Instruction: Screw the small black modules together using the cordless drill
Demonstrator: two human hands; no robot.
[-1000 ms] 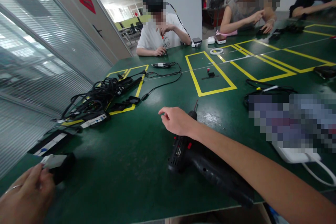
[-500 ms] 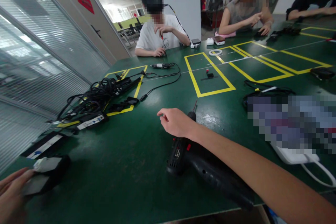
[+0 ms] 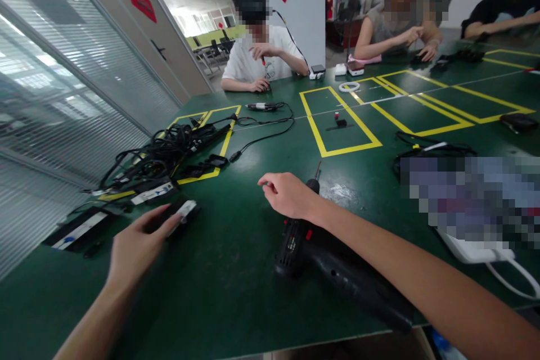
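Note:
My left hand (image 3: 134,246) reaches forward over the green table (image 3: 228,281), its fingers laid along a black power adapter with a white label (image 3: 182,214) and gripping it. My right hand (image 3: 290,194) hovers mid-table with loosely curled fingers and nothing in them. Its wrist lies over a black electric screwdriver (image 3: 337,277), which rests on its side with the bit (image 3: 316,170) pointing away from me.
A tangle of black cables and adapters (image 3: 160,152) lies at left, with another labelled adapter (image 3: 80,229) nearer the edge. A white charger with a cord (image 3: 470,248) sits at right. Yellow tape boxes (image 3: 337,149) mark the table. Other people work at the far side.
My left hand moved from the near left corner forward and right, carrying the black adapter to just below the cable pile. My right hand stayed put.

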